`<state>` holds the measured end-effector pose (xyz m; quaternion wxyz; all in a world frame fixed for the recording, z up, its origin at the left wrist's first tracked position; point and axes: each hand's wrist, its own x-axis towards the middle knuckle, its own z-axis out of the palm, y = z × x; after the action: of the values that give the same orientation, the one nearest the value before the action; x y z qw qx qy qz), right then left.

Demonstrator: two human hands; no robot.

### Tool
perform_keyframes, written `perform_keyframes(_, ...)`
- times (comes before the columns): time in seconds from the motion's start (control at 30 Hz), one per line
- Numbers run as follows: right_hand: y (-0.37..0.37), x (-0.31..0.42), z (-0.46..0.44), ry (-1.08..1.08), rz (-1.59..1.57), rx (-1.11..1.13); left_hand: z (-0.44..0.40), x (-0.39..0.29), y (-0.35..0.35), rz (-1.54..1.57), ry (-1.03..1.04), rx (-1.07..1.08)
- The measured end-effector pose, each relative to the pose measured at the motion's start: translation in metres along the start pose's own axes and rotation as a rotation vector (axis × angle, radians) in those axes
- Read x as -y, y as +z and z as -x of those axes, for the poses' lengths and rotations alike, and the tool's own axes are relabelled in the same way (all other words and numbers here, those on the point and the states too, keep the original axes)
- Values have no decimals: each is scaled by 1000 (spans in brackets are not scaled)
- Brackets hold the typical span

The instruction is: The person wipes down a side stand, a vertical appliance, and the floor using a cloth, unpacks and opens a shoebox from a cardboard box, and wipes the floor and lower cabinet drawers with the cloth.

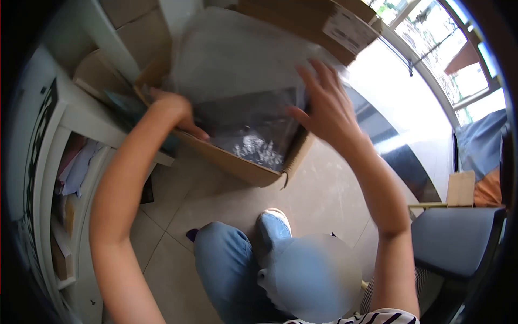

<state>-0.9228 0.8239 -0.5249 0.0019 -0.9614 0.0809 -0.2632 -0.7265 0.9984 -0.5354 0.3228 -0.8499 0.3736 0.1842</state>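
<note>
An open cardboard box (232, 163) sits in front of me, with a large clear plastic bag (232, 54) spread in its opening and rising above the back. Through the plastic shows something dark and flat (243, 110), with shiny glints near the front corner; what it is I cannot make out. My left hand (175, 112) lies at the box's left rim, thumb stretched out along the edge, its other fingers partly hidden. Over the right side, my right hand (326, 102) is open with fingers spread, close to or touching the bag's edge, slightly blurred.
White shelving (67, 124) with papers and books stands at the left. A cardboard flap with a label (350, 29) is behind the bag. To the right are a dark glossy panel (391, 146) and a grey chair (453, 237). My legs (226, 270) are below, on the tiled floor.
</note>
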Motion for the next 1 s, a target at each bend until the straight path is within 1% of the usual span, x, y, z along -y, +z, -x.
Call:
perform_keyframes(0.03,26,-14,-17,-21,129,53,-5,4,1,35,-20,65)
perform_keyframes(0.07,33,-13,-33,81,219,308,-12,11,4,65,-31,138)
perform_keyframes(0.1,55,-16,-43,69,308,458,-22,19,12,91,-8,127)
perform_keyframes(0.13,45,-2,-51,-51,394,674,-33,24,19,123,16,113)
perform_keyframes(0.17,49,3,-59,8,358,811,-39,22,21,146,32,145)
perform_keyframes(0.23,82,-8,-59,-93,240,960,-50,13,24,147,91,229)
perform_keyframes(0.27,78,-11,-50,-29,161,930,-60,11,24,123,125,272)
perform_keyframes(0.3,66,-12,-47,23,93,882,-71,17,29,125,112,235)
perform_keyframes(0.33,56,-15,-38,44,100,900,-70,16,32,132,91,206)
perform_keyframes(0.37,47,-18,-28,79,-5,723,-68,17,36,127,112,215)
perform_keyframes(0.4,38,-22,-20,103,-102,533,-57,18,33,207,82,121)
perform_keyframes(0.43,35,-31,-1,24,-314,224,-48,19,31,285,50,28)
perform_keyframes(0.47,28,-41,23,-57,-520,-91,-39,20,32,285,53,32)
perform_keyframes(0.5,6,-34,48,-15,-641,-310,-29,24,35,425,103,-187)
perform_keyframes(0.53,7,-40,82,83,-666,-424,-19,32,40,558,132,-404)
perform_keyframes(0.57,13,-49,122,134,-559,-439,-3,29,36,625,80,-605)
perform_keyframes(0.6,19,-47,156,207,-547,-396,17,24,33,667,8,-808)
perform_keyframes(0.63,30,-41,193,322,-569,-310,31,26,42,732,46,-1025)
perform_keyframes(0.67,39,-34,223,311,-470,-117,42,27,57,779,90,-1244)
perform_keyframes(0.7,51,-20,249,423,-535,93,54,24,74,818,100,-1328)
perform_keyframes(0.73,65,-6,267,353,-590,206,68,17,98,859,116,-1419)
perform_keyframes(0.77,72,10,269,299,-682,340,73,10,130,945,121,-1344)
perform_keyframes(0.8,83,25,263,246,-758,480,70,2,174,1045,66,-1150)
perform_keyframes(0.83,96,39,247,185,-776,543,66,-14,230,1170,-52,-896)
perform_keyframes(0.87,107,56,234,125,-790,606,74,-34,274,1109,-58,-596)
perform_keyframes(0.9,122,70,220,95,-825,654,70,-71,350,1034,-162,-302)
perform_keyframes(0.93,135,85,202,42,-858,668,86,-99,374,1024,-245,31)
perform_keyframes(0.97,147,104,185,-20,-859,705,98,-115,394,1091,-159,270)
perform_keyframes(1.0,158,122,167,-80,-857,737,106,-150,436,1186,-121,208)
